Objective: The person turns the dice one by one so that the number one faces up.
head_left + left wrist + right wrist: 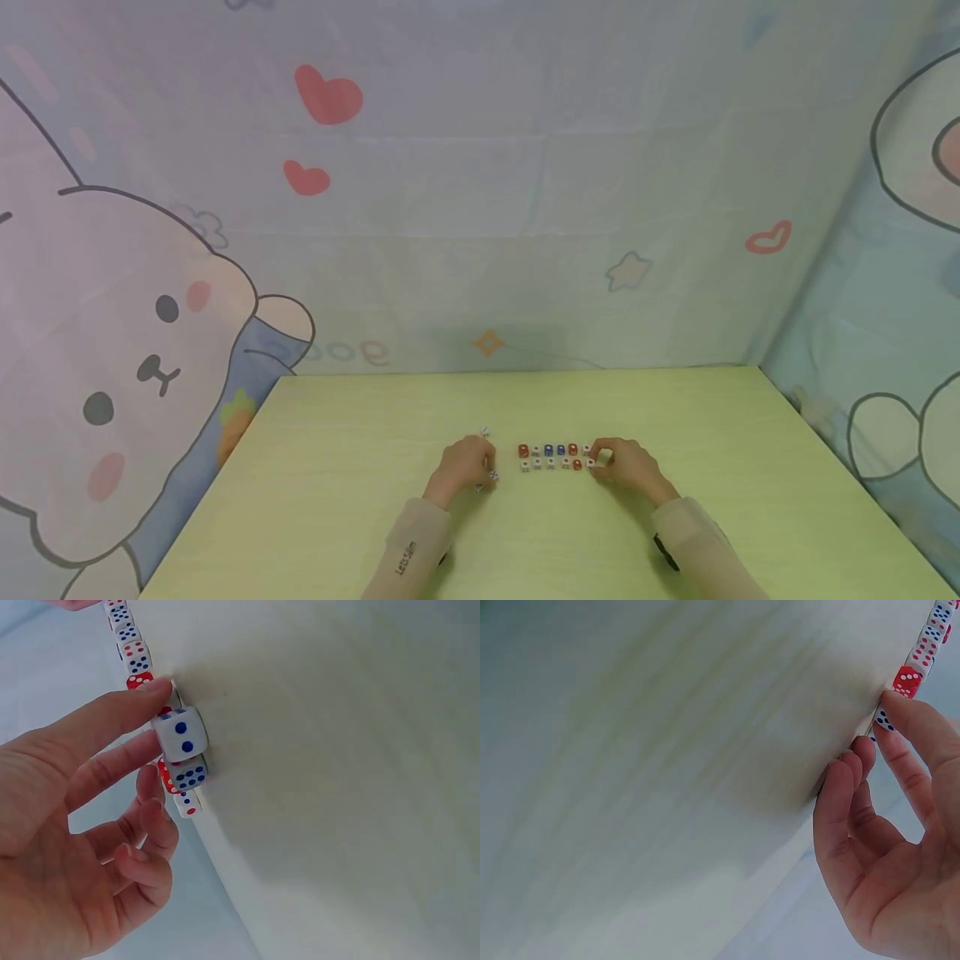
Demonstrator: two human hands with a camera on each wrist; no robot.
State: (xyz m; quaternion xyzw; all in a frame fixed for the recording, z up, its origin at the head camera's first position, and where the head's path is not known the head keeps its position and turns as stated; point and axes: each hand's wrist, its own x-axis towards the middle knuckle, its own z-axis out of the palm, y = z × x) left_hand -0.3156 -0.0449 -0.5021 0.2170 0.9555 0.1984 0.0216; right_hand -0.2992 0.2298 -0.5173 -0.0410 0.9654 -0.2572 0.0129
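Two rows of small dice lie side by side on the table. At their right end my right hand pinches a white die with blue pips between thumb and forefinger, tight beside a red die. My left hand is left of the rows, thumb and forefinger curled round a die mostly hidden by the fingers. Close by its fingertips is a white die with two blue pips. Beyond that stand another white die and a red die. One white die lies behind the left hand.
The pale yellow-green table ends at a patterned cloth backdrop. A blue die and a red die sit in the back row. More cloth hangs along the right side.
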